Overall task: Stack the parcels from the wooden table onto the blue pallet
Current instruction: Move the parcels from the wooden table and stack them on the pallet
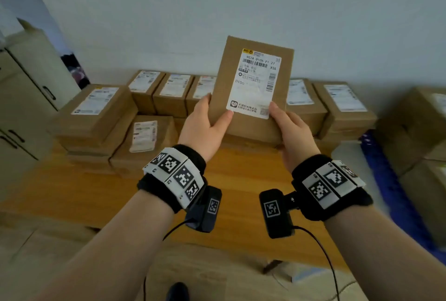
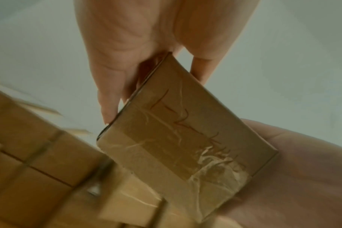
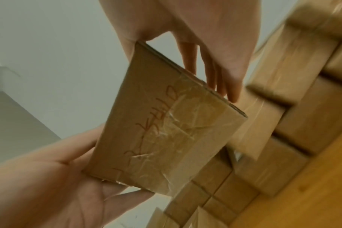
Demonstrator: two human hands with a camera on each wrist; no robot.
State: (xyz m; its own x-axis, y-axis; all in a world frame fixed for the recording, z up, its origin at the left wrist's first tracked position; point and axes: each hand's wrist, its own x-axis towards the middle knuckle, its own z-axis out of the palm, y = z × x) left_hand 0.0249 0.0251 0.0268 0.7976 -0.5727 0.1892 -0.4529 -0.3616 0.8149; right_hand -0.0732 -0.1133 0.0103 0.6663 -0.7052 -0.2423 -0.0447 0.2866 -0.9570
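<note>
A brown cardboard parcel (image 1: pixel 253 88) with a white shipping label is lifted above the wooden table (image 1: pixel 231 180), its labelled face towards me. My left hand (image 1: pixel 205 124) grips its lower left corner, thumb on the front. My right hand (image 1: pixel 289 129) grips the lower right corner the same way. In the left wrist view the parcel's taped end (image 2: pixel 178 138) sits between fingers and palm; in the right wrist view the same end (image 3: pixel 162 131) bears red handwriting. Several more labelled parcels (image 1: pixel 96 107) are stacked on the table behind. A strip of the blue pallet (image 1: pixel 391 185) shows at the right.
Brown boxes (image 1: pixel 420 127) stand on the pallet at the right edge. A beige cabinet (image 1: pixel 26 93) stands at the left beside the table. A pale wall rises behind the parcels. Black cables hang from the wrist cameras over the floor below.
</note>
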